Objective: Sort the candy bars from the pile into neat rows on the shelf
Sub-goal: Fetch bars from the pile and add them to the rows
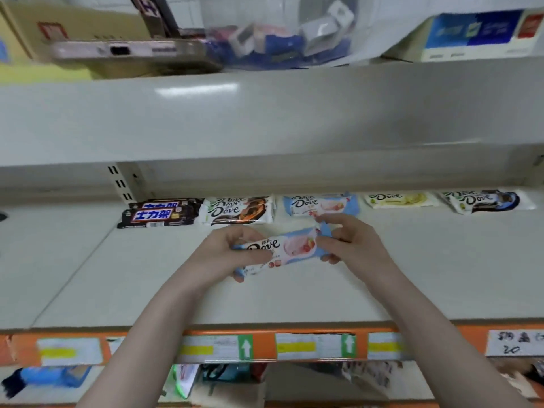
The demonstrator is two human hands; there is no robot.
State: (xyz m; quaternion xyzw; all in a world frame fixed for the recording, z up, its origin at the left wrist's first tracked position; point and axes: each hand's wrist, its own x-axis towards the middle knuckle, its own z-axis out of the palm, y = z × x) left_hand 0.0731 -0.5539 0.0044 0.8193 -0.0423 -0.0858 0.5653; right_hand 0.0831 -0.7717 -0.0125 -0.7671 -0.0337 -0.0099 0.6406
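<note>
From the head camera, both hands hold one candy bar, a pale blue Dove bar (278, 250) with a pink strawberry picture, just above the shelf (412, 275), in front of the back row. The left hand (226, 254) grips the bar's left end, thumb across the printed face and fingers curled under it. The right hand (350, 240) pinches the crimped right end between thumb and fingertips. The bar lies slightly tilted, its right end higher and farther back.

Taking the blue Dove stack (319, 204) at the back of the shelf as the landmark: the held bar is just in front of it and a little left, not touching. Left of the stack sits a white-and-brown Dove stack (238, 213), and left of that the dark Snickers bars (159, 214). Right of the stack lies a yellow Dove bar (400, 199), and farther right a white-and-black Dove stack (482, 201).

The step in hand looks like placing: a sorted bar is being carried to its matching row. The next move probably calls for squaring the bar parallel to the blue stack, then either laying it on top or setting it flush in front, and letting go with both hands without nudging the neighbours. The pile itself is not in view.
</note>
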